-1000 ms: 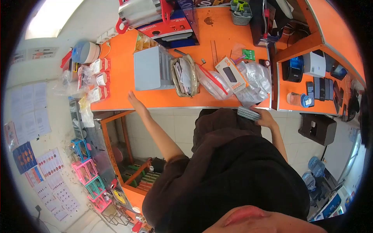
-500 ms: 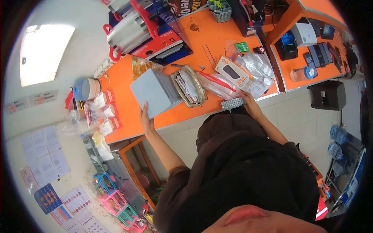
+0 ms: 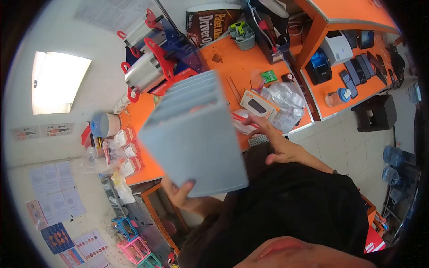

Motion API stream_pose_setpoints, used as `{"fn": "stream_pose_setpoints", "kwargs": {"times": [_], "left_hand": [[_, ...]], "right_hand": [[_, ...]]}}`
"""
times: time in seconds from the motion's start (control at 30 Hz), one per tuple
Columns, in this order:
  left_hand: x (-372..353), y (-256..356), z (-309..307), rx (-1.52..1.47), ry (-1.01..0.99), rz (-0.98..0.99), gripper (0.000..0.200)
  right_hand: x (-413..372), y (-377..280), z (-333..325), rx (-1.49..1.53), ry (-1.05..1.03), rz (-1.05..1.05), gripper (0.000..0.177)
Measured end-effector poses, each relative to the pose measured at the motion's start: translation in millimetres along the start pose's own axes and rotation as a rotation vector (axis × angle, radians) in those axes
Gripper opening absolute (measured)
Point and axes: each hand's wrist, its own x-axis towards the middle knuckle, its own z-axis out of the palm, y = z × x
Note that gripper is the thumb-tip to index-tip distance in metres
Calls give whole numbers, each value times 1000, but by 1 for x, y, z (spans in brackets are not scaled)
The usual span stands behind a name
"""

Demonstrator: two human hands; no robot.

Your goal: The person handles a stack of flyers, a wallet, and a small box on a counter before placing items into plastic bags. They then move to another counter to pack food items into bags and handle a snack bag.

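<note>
My left hand (image 3: 179,193) is closed on the lower edge of a grey slotted organizer (image 3: 196,147), with the thumb over its broad flat side. The organizer is lifted and tilted in front of my chest, its stepped slots facing up and left. My right hand (image 3: 280,145) is off to its right with fingers apart, holding nothing. Near those fingers lie a clear plastic bag with a red stripe (image 3: 243,127) and a white and orange power bank box (image 3: 260,106). Below the bag, a small woven grey basket (image 3: 258,140) shows in part.
An orange table (image 3: 214,49) carries a red and blue press machine (image 3: 152,67), a green and grey basket (image 3: 243,38) and crumpled clear plastic (image 3: 288,102). Red and white boxes (image 3: 130,152) sit at its left edge. Another table (image 3: 344,96) holds a bottle and phones.
My left hand has raised the organizer off the table toward me, so it now covers the beige pouch. My right hand has left the woven basket and opened.
</note>
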Motion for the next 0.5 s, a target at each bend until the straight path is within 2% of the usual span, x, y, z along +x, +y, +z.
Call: {"fn": "stream_pose_setpoints", "kwargs": {"times": [0.03, 0.07, 0.1, 0.13, 0.2, 0.23, 0.27, 0.3, 0.37, 0.43, 0.5], "left_hand": [[16, 13, 43, -28, 77, -76, 44], [31, 29, 70, -148, 233, -491, 44], [42, 19, 77, -131, 25, -490, 44], [55, 4, 83, -115, -185, -479, 45], [79, -30, 108, -217, -270, -491, 43], [91, -47, 121, -248, -290, -528, 41], [103, -64, 134, -281, -307, -565, 39], [113, -85, 144, -224, -337, -522, 39], [128, -124, 152, -166, -368, -479, 39], [142, -157, 152, 277, -346, -190, 43], [142, -156, 141, 360, -314, -154, 44]], "right_hand": [[4, -5, -4, 103, 11, -51, 99], [4, -7, -15, 57, 37, 3, 105], [6, -12, -23, 56, 32, -4, 105], [10, -17, -32, 133, 107, 98, 103], [16, -11, -52, 249, 228, 239, 94], [26, -8, -59, 252, 221, 238, 94], [38, -5, -67, 201, 284, 327, 90], [52, -2, -77, 149, 348, 417, 85], [86, 34, -106, 372, 333, 411, 79], [117, 66, -128, 455, 255, 401, 78], [148, 98, -146, 442, 232, 423, 80]]}}
